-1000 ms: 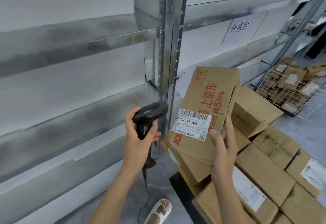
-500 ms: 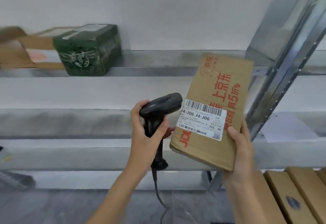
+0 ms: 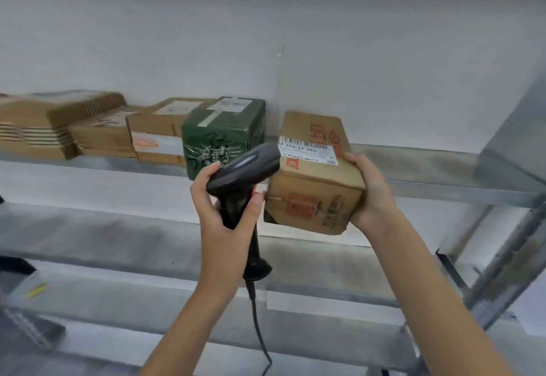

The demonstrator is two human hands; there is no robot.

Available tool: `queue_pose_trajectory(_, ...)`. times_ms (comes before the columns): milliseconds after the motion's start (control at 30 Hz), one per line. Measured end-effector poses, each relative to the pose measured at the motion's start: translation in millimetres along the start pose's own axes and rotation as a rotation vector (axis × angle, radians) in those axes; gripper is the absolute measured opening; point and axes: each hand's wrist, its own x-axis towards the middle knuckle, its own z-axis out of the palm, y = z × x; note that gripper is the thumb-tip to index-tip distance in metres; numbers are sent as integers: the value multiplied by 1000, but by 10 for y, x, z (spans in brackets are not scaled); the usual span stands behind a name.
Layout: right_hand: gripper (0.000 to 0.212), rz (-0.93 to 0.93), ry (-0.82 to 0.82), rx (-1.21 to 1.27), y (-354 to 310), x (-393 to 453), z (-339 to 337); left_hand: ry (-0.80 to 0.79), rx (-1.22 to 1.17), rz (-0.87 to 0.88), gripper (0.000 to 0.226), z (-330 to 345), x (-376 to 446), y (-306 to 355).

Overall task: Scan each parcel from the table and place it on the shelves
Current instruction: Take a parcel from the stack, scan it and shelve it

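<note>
Up it goes — since half a second back I've tipped the parcel [image 3: 314,174] from standing on end to lying flat, label [image 3: 307,151] up, and lifted it level with the shelf [image 3: 428,186] where the green box [image 3: 223,136] sits. My right hand [image 3: 370,195] is curled round its right end, thumb on top, fingers underneath out of sight. My left hand [image 3: 229,216] is wrapped tight round the scanner [image 3: 243,168] grip, head pointing across at the parcel's near corner, cord hanging down. Parcel isn't resting yet — its far end is over the shelf edge, I think, just right of the green box with a gap between them. To do this well I'd slide it straight back, keeping the label facing up and readable, and keep it clear of the green box so nothing gets shunted. One hand on one end means it could tilt; I'd land the far edge first, then push. Scanner stays low and out of the way.
</note>
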Motion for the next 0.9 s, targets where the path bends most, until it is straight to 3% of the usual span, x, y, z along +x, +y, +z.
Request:
queue_pose_trajectory(267, 66, -277, -314, -303, 287, 351, 134, 72, -13, 52, 64, -150, 353, -222)
queue_pose_trajectory(367, 73, -337, -262, -375, 364, 418, 147, 58, -27, 59, 65, -131, 434, -283)
queue_pose_trajectory(633, 64, -351, -64, -418, 327, 617, 269, -33, -83, 148, 70, -56, 544, -281)
queue_pose_trajectory(833, 57, -387, -18, -469, 328, 641, 257, -129, -161, 71, 65, -41, 594, -307)
queue_pose_trajectory(900, 73, -425, 9, -484, 336, 602, 184, -175, -193, 28, 61, -16, 583, -336)
